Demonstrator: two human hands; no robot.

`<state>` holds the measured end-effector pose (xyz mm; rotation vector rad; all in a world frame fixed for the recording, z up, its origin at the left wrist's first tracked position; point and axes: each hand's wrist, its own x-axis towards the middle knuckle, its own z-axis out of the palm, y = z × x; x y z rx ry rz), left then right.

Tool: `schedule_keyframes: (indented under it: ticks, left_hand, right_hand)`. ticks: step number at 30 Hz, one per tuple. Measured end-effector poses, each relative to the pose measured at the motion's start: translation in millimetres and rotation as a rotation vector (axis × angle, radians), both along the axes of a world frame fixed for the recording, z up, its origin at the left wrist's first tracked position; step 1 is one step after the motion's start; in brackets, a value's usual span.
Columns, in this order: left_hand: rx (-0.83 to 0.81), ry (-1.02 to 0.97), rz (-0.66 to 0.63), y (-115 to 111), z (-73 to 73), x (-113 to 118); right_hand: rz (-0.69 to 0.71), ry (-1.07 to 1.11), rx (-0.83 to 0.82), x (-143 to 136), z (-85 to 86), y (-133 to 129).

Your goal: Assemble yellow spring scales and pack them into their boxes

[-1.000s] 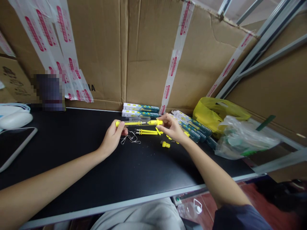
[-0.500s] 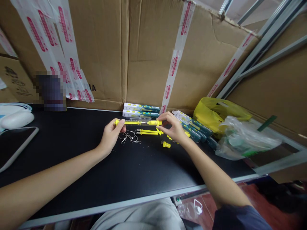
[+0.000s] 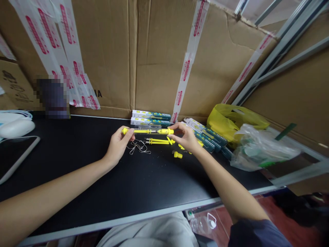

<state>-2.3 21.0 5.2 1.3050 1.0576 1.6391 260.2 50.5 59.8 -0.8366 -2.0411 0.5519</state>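
A tubular spring scale [image 3: 144, 131], a clear tube with yellow parts inside and yellow ends, is held level above the black table. Its left end is pinched between the thumb and fingers of my left hand [image 3: 119, 144]. At the yellow right end, my right hand [image 3: 187, 139] closes its thumb and forefinger on the cap. Bent wire hooks [image 3: 138, 146] lie below the tube, beside yellow rods [image 3: 158, 141] with metal tips. A loose yellow cap [image 3: 178, 155] rests nearer me, with other small yellow parts partly hidden by my right hand.
Printed narrow boxes [image 3: 150, 121] lie at the back, and more boxes [image 3: 212, 135] are stacked to the right. A yellow bag [image 3: 231, 120] and a clear plastic bag [image 3: 262, 147] sit beyond them. A tablet-like device [image 3: 15, 157] and a white mouse-shaped object [image 3: 16, 128] are at left.
The view has shifted very slightly. Both hands keep their places on the spring scale, with only a slight change in the right fingers at its cap.
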Motion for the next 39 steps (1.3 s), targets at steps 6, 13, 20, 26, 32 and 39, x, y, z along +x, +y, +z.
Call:
schedule_keyframes:
  ticks: [6,13,20,26,32,39]
  left_hand:
    - [-0.001,-0.002,0.001,-0.5,-0.8,0.7]
    - [-0.07,-0.089,-0.047,-6.0,3.6,6.8]
    - [-0.089,-0.124,-0.034,-5.2,4.6,6.1]
    - [-0.113,-0.132,-0.042,-2.3,0.1,5.0]
    - [-0.094,-0.101,-0.052,-2.5,-0.7,5.2]
    - [-0.078,-0.104,-0.076,-2.9,1.1,6.5]
  right_hand:
    - [-0.013,-0.011,0.021,-2.2,0.0,-1.6]
    - [-0.002,0.025,0.027,-2.0,3.0,-3.3]
    - [0.061,0.021,0.083,-2.0,3.9,-4.4]
    - [0.076,-0.034,0.087,-5.1,4.4,-7.3]
    - [0.057,0.059,-0.084,-2.1,2.6,-5.0]
    - [0.126,0.184,-0.331,-3.0,3.6,-1.3]
